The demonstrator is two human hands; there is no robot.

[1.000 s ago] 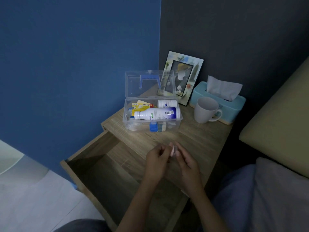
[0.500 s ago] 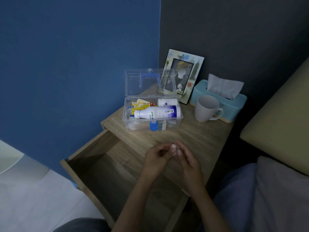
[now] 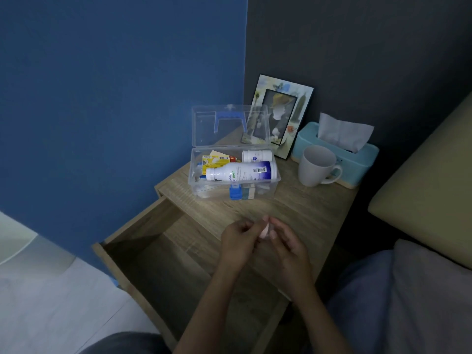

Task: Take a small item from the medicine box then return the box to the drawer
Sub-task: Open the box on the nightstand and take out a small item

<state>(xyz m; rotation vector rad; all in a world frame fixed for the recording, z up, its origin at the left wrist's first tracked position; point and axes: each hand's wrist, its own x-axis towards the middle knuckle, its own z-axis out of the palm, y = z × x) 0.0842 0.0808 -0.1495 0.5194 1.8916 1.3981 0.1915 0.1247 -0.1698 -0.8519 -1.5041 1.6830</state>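
Note:
The clear plastic medicine box [image 3: 277, 180] stands on the wooden nightstand with its lid [image 3: 204, 131] up and a blue latch at the front. Inside lie a white bottle [image 3: 240, 171], a smaller white bottle [image 3: 256, 156] and a yellow packet [image 3: 213, 160]. In front of the box, above the nightstand's front edge, my left hand [image 3: 240, 240] and my right hand [image 3: 287, 245] meet fingertip to fingertip on a small pale pink item [image 3: 265, 229]. The drawer [image 3: 163, 272] below is pulled out, and its inside is dark.
A white mug [image 3: 315, 166], a teal tissue box [image 3: 357, 159] and a picture frame [image 3: 281, 116] stand behind and right of the box. A blue wall is on the left, a bed with a pillow [image 3: 431, 297] on the right.
Both hands stay together in front of the box, fingers shifting slightly on the small pale item. The box and drawer have not moved.

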